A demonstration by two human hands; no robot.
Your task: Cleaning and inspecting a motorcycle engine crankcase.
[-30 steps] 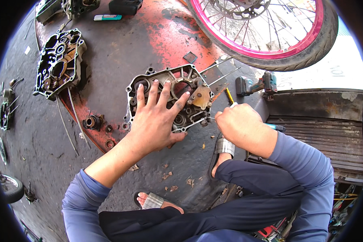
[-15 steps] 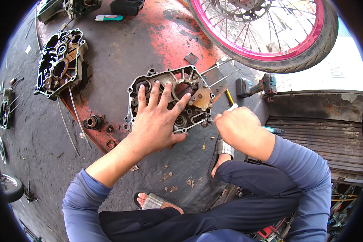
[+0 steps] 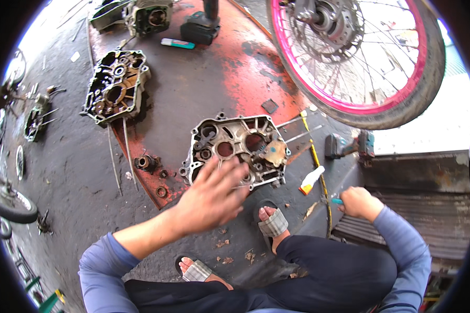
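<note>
A grey engine crankcase half [image 3: 235, 146] lies flat on the red-stained floor in front of me. My left hand [image 3: 214, 195], blurred, hovers over its near edge with fingers spread and nothing in it. My right hand [image 3: 357, 202] is off to the right at a metal step, closed around a small teal-handled tool [image 3: 338, 201] whose tip pokes out to the left. A white tube with an orange cap [image 3: 312, 179] lies on the floor between the crankcase and my right hand.
A second, darker crankcase half [image 3: 115, 88] lies at the left. A pink-rimmed spoked wheel [image 3: 350, 57] stands at the upper right, with a cordless power tool [image 3: 344, 146] below it. Another power tool [image 3: 201, 28] sits at the top. My sandalled feet [image 3: 271, 224] rest near the crankcase.
My left hand has lifted off the crankcase and pulled back toward me. My right hand has moved away right to the step, and the white tube now lies on the floor.
</note>
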